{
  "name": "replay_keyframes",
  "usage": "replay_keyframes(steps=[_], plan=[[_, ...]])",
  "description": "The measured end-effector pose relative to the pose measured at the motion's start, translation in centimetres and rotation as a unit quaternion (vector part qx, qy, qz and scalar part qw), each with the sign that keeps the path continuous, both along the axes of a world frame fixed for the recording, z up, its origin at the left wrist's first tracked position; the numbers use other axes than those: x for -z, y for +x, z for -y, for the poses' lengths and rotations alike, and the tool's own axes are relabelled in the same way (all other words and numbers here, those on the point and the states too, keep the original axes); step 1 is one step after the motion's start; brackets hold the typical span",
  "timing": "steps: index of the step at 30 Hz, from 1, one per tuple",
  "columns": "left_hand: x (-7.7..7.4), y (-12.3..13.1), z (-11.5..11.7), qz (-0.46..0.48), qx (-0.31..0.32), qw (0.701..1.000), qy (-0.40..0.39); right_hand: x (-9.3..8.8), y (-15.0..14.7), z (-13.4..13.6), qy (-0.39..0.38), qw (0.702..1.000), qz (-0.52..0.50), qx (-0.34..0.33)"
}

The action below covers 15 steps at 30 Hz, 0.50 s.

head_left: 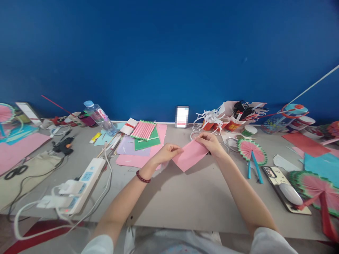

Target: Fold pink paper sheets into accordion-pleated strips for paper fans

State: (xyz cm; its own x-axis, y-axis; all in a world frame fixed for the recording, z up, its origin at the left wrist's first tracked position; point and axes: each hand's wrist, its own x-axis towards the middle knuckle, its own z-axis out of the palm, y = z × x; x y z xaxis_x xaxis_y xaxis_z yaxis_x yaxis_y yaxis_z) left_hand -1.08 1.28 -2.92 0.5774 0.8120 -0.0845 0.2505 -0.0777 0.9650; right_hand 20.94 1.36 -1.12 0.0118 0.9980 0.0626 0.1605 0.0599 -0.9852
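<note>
A folded sheet of pink paper (189,155) is lifted just above the grey table (185,197), tilted. My left hand (167,152) pinches its left corner, fingers closed on the paper; a dark red bead bracelet (143,177) is on that wrist. My right hand (211,143) grips the paper's upper right edge with fingers pressed together.
Left: a white power strip (83,183) with cables, a black glue gun (63,145), scissors (16,171), a water bottle (100,117). Behind: pink and green paper sheets (144,139). Right: pleated paper fans (251,152), a phone (284,188), red cups (227,123) with paper strips.
</note>
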Motion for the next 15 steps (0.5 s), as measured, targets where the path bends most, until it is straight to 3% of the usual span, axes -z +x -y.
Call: replay_keyframes(steps=[7,9,11,13,15], plan=[[0.2,-0.2,-0.2,0.002,0.017,1.0,-0.005,0.1,0.0,0.0,-0.002,1.0,0.002,0.009],[0.4,-0.2,-0.5,0.018,-0.005,1.0,0.019,0.1,0.2,0.0,0.018,0.999,0.027,0.024],[0.5,-0.2,-0.7,0.034,-0.103,0.989,0.099,-0.1,0.3,0.2,0.073,0.992,0.08,0.069],[0.5,0.0,-0.7,0.044,-0.201,0.964,0.17,-0.3,0.0,0.6,0.172,0.965,0.155,0.126],[0.1,0.3,-0.4,0.063,-0.198,0.968,0.14,-0.2,-0.8,1.4,0.289,0.918,0.229,0.145]])
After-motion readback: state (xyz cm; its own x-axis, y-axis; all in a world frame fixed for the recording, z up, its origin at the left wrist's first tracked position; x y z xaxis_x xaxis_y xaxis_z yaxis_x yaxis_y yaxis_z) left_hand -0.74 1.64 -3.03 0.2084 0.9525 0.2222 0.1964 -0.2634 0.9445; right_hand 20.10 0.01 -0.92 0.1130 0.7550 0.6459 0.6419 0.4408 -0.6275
